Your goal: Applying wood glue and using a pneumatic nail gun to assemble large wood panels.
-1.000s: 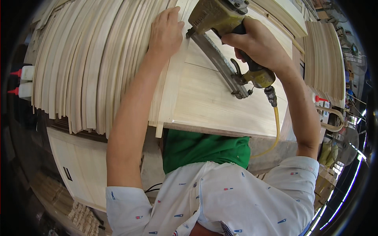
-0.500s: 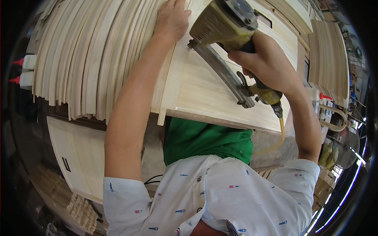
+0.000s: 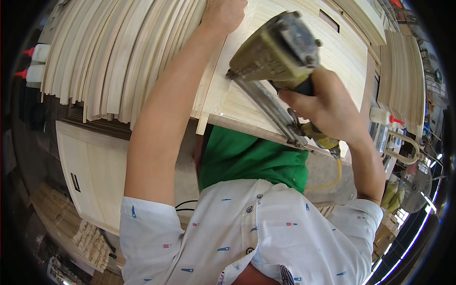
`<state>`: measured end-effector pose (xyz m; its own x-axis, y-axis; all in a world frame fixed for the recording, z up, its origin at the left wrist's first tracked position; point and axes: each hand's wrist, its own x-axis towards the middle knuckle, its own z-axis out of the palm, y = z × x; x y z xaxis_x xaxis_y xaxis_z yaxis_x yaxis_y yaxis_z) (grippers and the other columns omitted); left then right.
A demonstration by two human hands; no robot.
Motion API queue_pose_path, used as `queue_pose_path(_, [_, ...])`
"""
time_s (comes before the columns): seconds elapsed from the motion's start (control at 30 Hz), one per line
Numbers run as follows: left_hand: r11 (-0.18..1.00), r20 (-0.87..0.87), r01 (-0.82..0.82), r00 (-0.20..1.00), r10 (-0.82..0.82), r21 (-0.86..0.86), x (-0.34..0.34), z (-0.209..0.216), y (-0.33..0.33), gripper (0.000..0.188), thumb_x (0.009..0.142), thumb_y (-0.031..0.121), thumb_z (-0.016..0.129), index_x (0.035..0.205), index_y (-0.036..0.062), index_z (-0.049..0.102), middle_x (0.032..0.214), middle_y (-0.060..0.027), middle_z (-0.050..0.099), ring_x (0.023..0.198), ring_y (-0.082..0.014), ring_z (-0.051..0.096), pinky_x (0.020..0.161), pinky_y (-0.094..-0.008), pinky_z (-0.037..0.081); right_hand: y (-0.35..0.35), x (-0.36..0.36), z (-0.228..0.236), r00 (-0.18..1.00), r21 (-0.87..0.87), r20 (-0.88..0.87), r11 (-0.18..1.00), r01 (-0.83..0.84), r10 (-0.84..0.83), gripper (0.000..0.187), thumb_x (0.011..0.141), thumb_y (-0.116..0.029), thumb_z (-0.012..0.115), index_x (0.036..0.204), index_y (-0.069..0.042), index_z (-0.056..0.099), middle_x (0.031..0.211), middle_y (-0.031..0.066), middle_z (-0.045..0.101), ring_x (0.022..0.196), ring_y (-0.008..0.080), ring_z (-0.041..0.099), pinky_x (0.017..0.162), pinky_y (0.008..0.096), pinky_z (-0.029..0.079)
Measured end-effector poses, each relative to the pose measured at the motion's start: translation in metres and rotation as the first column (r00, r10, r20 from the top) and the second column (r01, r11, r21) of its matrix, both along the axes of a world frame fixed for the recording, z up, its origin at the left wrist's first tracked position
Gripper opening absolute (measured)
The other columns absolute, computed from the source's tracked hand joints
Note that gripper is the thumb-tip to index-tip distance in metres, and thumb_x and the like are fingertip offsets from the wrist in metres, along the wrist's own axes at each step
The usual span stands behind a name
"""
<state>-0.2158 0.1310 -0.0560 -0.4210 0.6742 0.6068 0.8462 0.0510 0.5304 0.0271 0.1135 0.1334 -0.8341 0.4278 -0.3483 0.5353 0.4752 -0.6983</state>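
My right hand [image 3: 327, 104] is wrapped round the handle of a worn olive-yellow pneumatic nail gun [image 3: 270, 50]. Its long metal magazine slants down toward the panel's near edge, and its nose is over the left part of a pale wooden panel [image 3: 285, 99]. From the gun's rear end runs a yellow air hose [image 3: 338, 175]. My left hand [image 3: 225, 16] rests at the panel's left side, by a narrow wooden strip [image 3: 203, 124] that sticks out past the near edge. The top of the picture cuts off most of its fingers.
Many long wooden strips [image 3: 109, 61] are stacked on the left, with more strips [image 3: 401, 76] at the far right. Red-tipped white glue bottles [image 3: 35, 73] lie beside the left stack; another glue bottle [image 3: 380, 115] lies at right. A slotted wooden panel [image 3: 90, 175] is lower left.
The nail gun and my right hand have come lower in the picture and a little right, the gun tilting. My left hand has moved up and right, farther out of the picture.
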Motion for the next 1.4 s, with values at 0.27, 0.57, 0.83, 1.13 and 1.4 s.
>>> queue_pose_path(0.27, [1.000,0.019,0.009,1.000,-0.009,0.005,0.006,-0.001,0.004,0.038,0.084,0.011,0.062,0.118,-0.0047,0.056,0.119,-0.0235,0.058,0.114,-0.0391,0.053,0.101,-0.0449,0.041,0.004,0.045,0.031,0.972,0.042,0.092,0.976,0.212,-0.215,0.035,0.079,-0.017,0.069,0.098,0.010,0.060,0.069,0.0103,0.063,0.061,0.0149,0.060,0.057,0.0319,0.047])
queue_pose_path(0.57, [0.967,-0.037,-0.003,0.999,-0.007,-0.254,0.024,0.026,0.001,0.060,0.085,0.038,0.068,0.129,-0.0006,0.054,0.135,-0.0195,0.052,0.127,-0.0338,0.047,0.108,-0.0406,0.036,0.043,0.228,0.039,0.681,0.140,-0.004,0.674,0.725,-0.732,0.017,0.081,-0.010,0.069,0.089,0.004,0.063,0.064,0.0034,0.061,0.054,0.0099,0.057,0.050,0.0253,0.044])
queue_pose_path(0.83, [0.943,-0.129,-0.059,0.991,0.017,-0.327,0.005,0.015,-0.011,0.064,0.082,0.033,0.070,0.132,-0.0011,0.051,0.137,-0.0208,0.050,0.129,-0.0356,0.045,0.110,-0.0420,0.034,0.068,0.317,-0.003,0.502,0.216,-0.045,0.482,0.849,-0.864,0.020,0.079,-0.017,0.067,0.082,0.001,0.059,0.060,0.0041,0.058,0.048,0.0128,0.055,0.046,0.0278,0.044])
queue_pose_path(1.13, [0.916,-0.126,-0.133,0.988,0.091,-0.380,0.030,0.026,-0.009,0.064,0.085,0.039,0.067,0.133,-0.0001,0.050,0.136,-0.0231,0.050,0.130,-0.0374,0.043,0.111,-0.0438,0.032,0.096,0.375,-0.033,0.493,0.097,-0.033,0.488,0.867,-0.869,0.025,0.085,-0.021,0.067,0.093,0.000,0.057,0.070,0.0044,0.056,0.052,0.0124,0.053,0.048,0.0273,0.041])
queue_pose_path(1.4, [0.897,-0.423,-0.417,0.846,0.324,-0.149,-0.005,0.072,-0.129,0.029,0.081,0.016,0.069,0.105,-0.0003,0.067,0.114,-0.0203,0.060,0.107,-0.0356,0.055,0.093,-0.0449,0.043,0.099,0.374,-0.048,0.500,0.043,-0.061,0.498,0.866,-0.864,0.021,0.090,-0.017,0.064,0.097,0.001,0.056,0.071,0.0041,0.054,0.050,0.0120,0.049,0.047,0.0261,0.040])
